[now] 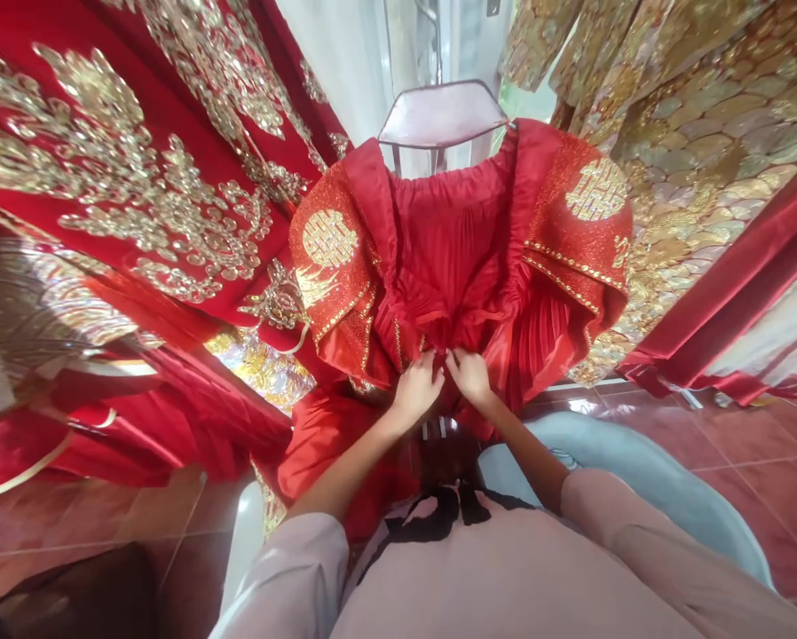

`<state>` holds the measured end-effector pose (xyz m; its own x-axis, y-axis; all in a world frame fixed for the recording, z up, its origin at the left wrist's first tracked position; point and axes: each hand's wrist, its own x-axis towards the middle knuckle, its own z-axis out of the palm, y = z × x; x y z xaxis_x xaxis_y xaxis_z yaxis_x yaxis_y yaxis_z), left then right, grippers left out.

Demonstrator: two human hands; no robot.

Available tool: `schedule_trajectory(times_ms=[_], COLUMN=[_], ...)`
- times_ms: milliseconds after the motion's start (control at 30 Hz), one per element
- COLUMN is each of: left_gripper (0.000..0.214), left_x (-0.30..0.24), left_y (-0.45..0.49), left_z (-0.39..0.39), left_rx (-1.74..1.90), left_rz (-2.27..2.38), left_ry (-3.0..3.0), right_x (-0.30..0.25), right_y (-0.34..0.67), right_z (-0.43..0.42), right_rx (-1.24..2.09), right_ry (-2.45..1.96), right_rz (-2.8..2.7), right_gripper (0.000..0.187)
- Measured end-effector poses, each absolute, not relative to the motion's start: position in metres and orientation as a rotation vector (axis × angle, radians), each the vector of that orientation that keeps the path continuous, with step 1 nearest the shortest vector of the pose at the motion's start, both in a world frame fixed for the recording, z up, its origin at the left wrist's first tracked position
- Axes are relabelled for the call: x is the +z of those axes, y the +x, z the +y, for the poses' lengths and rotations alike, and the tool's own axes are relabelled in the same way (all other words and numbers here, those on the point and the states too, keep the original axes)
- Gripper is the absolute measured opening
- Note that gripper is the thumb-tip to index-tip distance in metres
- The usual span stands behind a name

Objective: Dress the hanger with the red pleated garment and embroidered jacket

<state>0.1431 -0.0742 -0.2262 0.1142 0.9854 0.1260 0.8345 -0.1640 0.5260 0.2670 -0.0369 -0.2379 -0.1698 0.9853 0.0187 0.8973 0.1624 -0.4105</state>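
Observation:
A red pleated garment [438, 222] with gold-patterned, beaded shoulder pieces hangs from a pale hanger [442, 114] in front of me. Both hands meet at its lower middle, close together. My left hand [417, 389] pinches the red fabric with its fingertips. Just beside it, my right hand [469, 374] grips the same fabric, thumb and fingers pressed together. The exact bit of cloth between the fingertips is too small to make out.
Red cloth with gold beading [138, 177] hangs on the left. Gold scale-patterned fabric [691, 151] hangs on the right, beside a red-trimmed panel [724, 275]. A grey-blue tub-like object [638, 453] stands on the red tiled floor [764, 444]. More orange-red cloth [332, 444] lies low at left.

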Motion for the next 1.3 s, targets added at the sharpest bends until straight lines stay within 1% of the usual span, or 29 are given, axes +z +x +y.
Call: schedule_trajectory(times_ms=[67,167,233,300,400,467,533,700,833,900,967,1033,1100,1200,1300], left_gripper=[0.034,0.022,0.017,0.018,0.024,0.028,0.031,0.036,0.032,0.031,0.031,0.031,0.03,0.029,0.029], left_x=[-0.239,-0.255,-0.264,-0.271,-0.282,-0.29,-0.299,-0.313,-0.31,-0.307,-0.307,-0.309,-0.313,-0.321,-0.324], left_y=[0.145,0.147,0.149,0.152,0.156,0.159,0.162,0.167,0.167,0.166,0.164,0.161,0.159,0.156,0.155], left_z=[-0.073,-0.074,-0.075,-0.077,-0.081,-0.084,-0.087,-0.092,-0.093,-0.092,-0.09,-0.087,-0.082,-0.076,-0.072], left_rx=[0.557,0.501,0.532,0.592,0.736,0.849,0.956,1.126,1.153,1.144,1.125,1.102,1.083,1.056,1.003], left_rz=[1.744,1.597,1.501,1.438,1.361,1.311,1.267,1.197,1.14,1.123,1.122,1.134,1.167,1.243,1.321], left_ry=[2.048,2.045,2.034,2.013,1.954,1.899,1.841,1.714,1.672,1.67,1.676,1.69,1.708,1.742,1.795], right_x=[-0.247,-0.255,-0.257,-0.259,-0.26,-0.26,-0.259,-0.261,-0.259,-0.257,-0.254,-0.253,-0.251,-0.239,-0.212], right_y=[0.273,0.283,0.291,0.299,0.306,0.306,0.301,0.29,0.289,0.29,0.29,0.287,0.28,0.269,0.262], right_z=[-0.06,-0.082,-0.088,-0.092,-0.099,-0.102,-0.104,-0.105,-0.107,-0.107,-0.104,-0.102,-0.098,-0.089,-0.076], right_rx=[0.475,0.503,0.507,0.473,0.384,0.36,0.366,0.433,0.539,0.652,0.963,1.333,1.585,1.707,1.712], right_ry=[-1.768,-1.75,-1.772,-1.746,-1.515,-1.355,-1.288,-1.441,-1.557,-1.555,-1.51,-1.421,-1.322,-1.223,-1.116], right_rz=[-2.199,-2.214,-2.154,-1.985,-1.714,-1.66,-1.661,-1.711,-1.761,-1.681,-1.448,-1.16,-0.957,-0.813,-0.685], right_gripper=[0.037,0.037,0.036,0.034,0.036,0.035,0.031,0.025,0.021,0.018,0.014,0.015,0.016,0.017,0.014])
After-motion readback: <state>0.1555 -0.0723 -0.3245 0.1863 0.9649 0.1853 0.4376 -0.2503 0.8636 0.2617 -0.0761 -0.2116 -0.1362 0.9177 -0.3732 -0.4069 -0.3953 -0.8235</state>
